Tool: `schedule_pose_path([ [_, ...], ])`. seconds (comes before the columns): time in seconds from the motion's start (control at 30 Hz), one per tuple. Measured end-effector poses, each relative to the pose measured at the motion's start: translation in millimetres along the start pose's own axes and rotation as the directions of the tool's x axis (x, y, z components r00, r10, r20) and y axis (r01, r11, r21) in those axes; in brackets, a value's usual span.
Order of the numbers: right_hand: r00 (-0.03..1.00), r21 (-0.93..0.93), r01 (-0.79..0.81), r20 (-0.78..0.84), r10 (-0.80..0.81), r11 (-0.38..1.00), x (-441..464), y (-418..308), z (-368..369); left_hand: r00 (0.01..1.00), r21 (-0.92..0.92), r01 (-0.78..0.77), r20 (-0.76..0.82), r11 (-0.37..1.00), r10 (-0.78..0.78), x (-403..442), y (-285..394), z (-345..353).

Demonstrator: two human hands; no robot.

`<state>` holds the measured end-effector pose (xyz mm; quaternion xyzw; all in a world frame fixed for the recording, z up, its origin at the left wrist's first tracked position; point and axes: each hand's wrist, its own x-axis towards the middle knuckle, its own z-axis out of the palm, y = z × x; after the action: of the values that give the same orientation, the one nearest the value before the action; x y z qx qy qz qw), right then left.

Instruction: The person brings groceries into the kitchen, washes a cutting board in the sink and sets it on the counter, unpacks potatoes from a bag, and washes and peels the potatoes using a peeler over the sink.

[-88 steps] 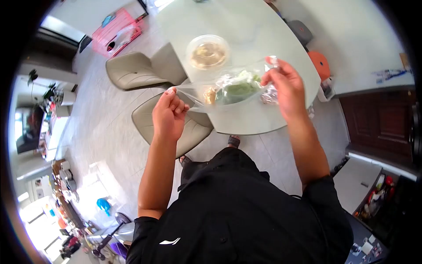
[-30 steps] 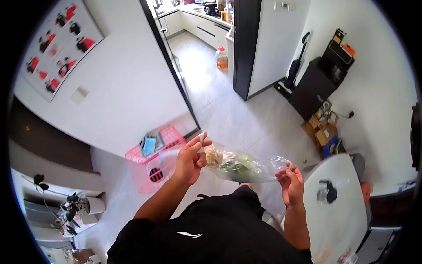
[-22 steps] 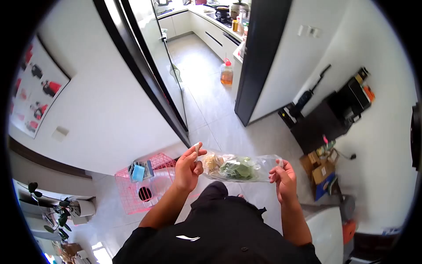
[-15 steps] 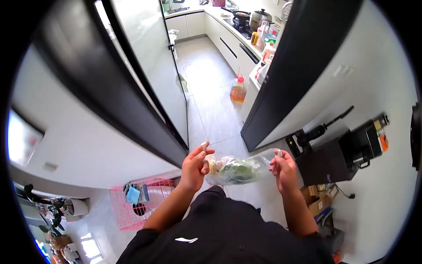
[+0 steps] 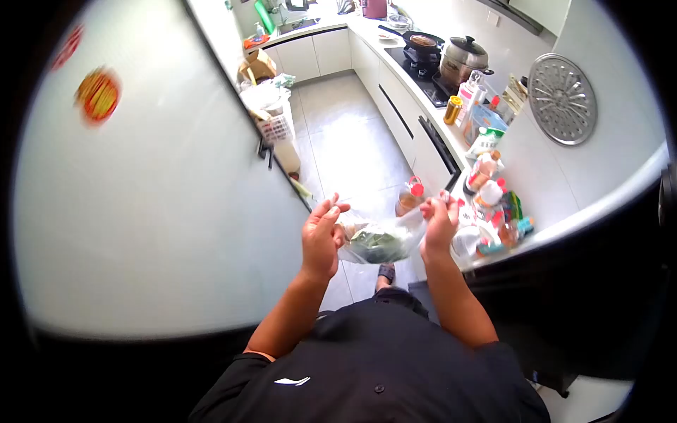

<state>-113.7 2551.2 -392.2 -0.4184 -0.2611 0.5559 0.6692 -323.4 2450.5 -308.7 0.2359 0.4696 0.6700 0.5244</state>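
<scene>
Bright floor (image 5: 344, 149) glare; warped, dark edges

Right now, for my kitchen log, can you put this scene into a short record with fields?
Left hand: holding one end of the bag
Right hand: holding the other end
Bag contents: greens, seen through clear plastic
Stove: pan and lidded pot
Beyond the bag: red-capped jug, partly hidden
Wall: round metal disc

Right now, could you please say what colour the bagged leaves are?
The leaves are green, as the head view shows.
</scene>
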Motion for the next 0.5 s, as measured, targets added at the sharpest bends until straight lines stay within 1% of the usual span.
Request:
schedule_pose_path([
  [0.03,0.993,0.017,0.021,-0.117,-0.019,1.000,44,14,31,1.000,0.017,0.006,0.004,1.000,-0.006,35,5,7],
  [0.07,0.985,-0.035,0.069,-0.158,-0.073,0.997,85,30,56,1.000,0.016,-0.018,-0.010,1.000,0.018,70,10,13],
  [0.1,0.983,-0.093,0.080,-0.156,-0.093,0.992,123,38,81,0.999,0.017,-0.033,-0.030,0.999,0.033,102,16,15],
  [0.13,0.990,-0.049,0.050,-0.129,-0.056,0.998,162,42,106,0.998,0.051,-0.042,-0.036,0.998,0.044,139,23,17],
  [0.17,0.995,-0.009,0.014,-0.095,-0.015,1.000,192,43,129,0.997,0.044,-0.046,-0.057,0.998,0.049,172,29,21],
  [0.2,0.996,-0.032,0.019,-0.091,-0.022,0.999,210,50,156,0.996,0.019,-0.055,-0.073,0.998,0.056,202,39,11],
  [0.27,0.997,-0.072,-0.020,0.076,0.026,0.997,268,57,200,0.991,0.013,-0.093,-0.100,0.996,0.093,269,56,14],
  [0.3,0.996,-0.081,-0.026,0.084,0.033,0.996,300,67,220,0.987,-0.002,-0.112,-0.116,0.994,0.111,306,61,15],
  [0.37,0.974,-0.104,-0.087,0.199,0.106,0.991,358,89,260,0.981,-0.007,-0.146,-0.133,0.989,0.144,380,73,17],
  [0.4,0.970,-0.126,-0.094,0.212,0.120,0.988,386,102,278,0.979,-0.010,-0.152,-0.136,0.988,0.149,418,76,16],
  [0.43,0.969,-0.141,-0.085,0.221,0.115,0.986,405,123,297,0.981,-0.034,-0.150,-0.134,0.988,0.144,452,78,1],
  [0.5,0.951,-0.136,-0.184,0.227,0.212,0.973,463,154,326,0.982,-0.036,-0.148,-0.126,0.988,0.142,525,90,-3],
])
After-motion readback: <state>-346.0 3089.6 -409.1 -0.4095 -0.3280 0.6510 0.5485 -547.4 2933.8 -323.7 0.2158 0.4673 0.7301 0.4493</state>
